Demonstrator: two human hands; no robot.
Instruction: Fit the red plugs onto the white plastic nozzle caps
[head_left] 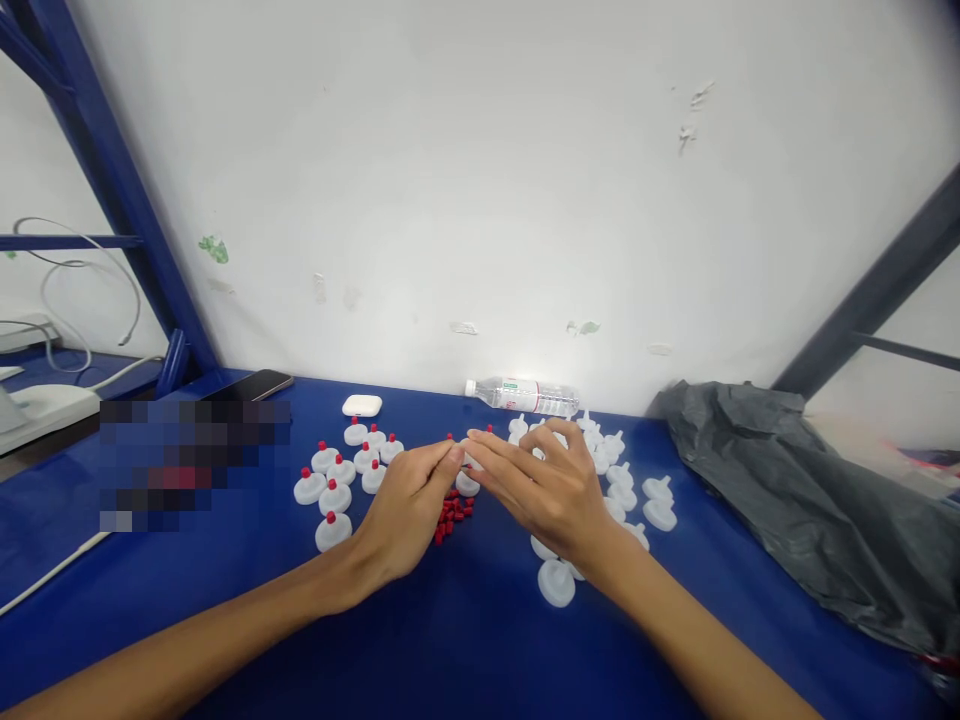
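Observation:
My left hand (pixel 416 490) is closed, thumb against the curled fingers, over the middle of the table. My right hand (pixel 547 485) reaches in from the other side, its fingers pressed together and their tips meeting my left thumb. A bit of whitish plastic shows between the fingertips; what they hold is mostly hidden. Just below lies a pile of small red caps (pixel 452 516), with a white funnel-shaped lid (pixel 468 484) beside it. At left stand several white lids with red caps on their spouts (pixel 334 497). Around my right hand are several uncapped white lids (pixel 556 583).
A clear plastic bottle (pixel 525 395) lies on its side along the wall, and a white case (pixel 361 405) sits left of it. A phone (pixel 266 384) rests at the back left. Dark plastic sheeting (pixel 810 500) covers the right side of the blue table (pixel 360 650).

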